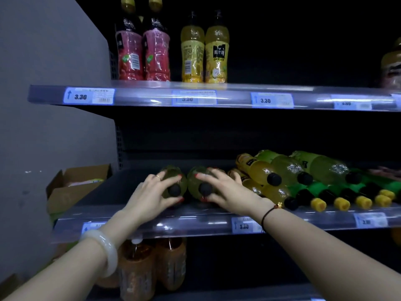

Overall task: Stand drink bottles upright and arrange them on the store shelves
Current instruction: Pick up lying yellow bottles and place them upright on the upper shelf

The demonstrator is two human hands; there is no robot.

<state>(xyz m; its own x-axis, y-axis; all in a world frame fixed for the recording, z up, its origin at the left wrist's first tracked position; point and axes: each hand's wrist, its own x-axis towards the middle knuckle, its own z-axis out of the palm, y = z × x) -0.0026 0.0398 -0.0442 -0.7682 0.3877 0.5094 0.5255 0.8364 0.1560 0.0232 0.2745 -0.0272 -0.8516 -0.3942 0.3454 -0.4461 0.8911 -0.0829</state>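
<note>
— Where do we have our hands?

— Both on the middle shelf (134, 227). Our left hand (152, 195) is wrapped around the left green bottle (173, 181), fingers curled over its shoulder and thumb under it, just by the black cap. Our right hand (225, 190) grips the right green bottle (200, 181) the same way, fingers spread across its top and thumb low in front.

— How do those two bottles stand?

— Side by side, touching or nearly so, caps pointing toward us. We look down on their caps; we cannot tell whether they are fully upright or tilted.

— And the rest of that shelf?

— To our right lies a heap of fallen bottles (288, 170), yellow and pale green with black caps, stacked on each other. In front of them lies a row of green-labelled bottles (321, 189) with yellow caps, all on their sides, caps toward the shelf edge.

— Above us?

— On the upper shelf (141, 95), two red bottles (143, 55) and two yellow bottles (205, 53) stand upright in pairs. Price tags (89, 96) reading 3.30 sit on the shelf front.

— Below?

— Orange bottles (152, 266) stand upright under the middle shelf. A cardboard box (65, 192) sits at the left, beside the shelf end.
</note>
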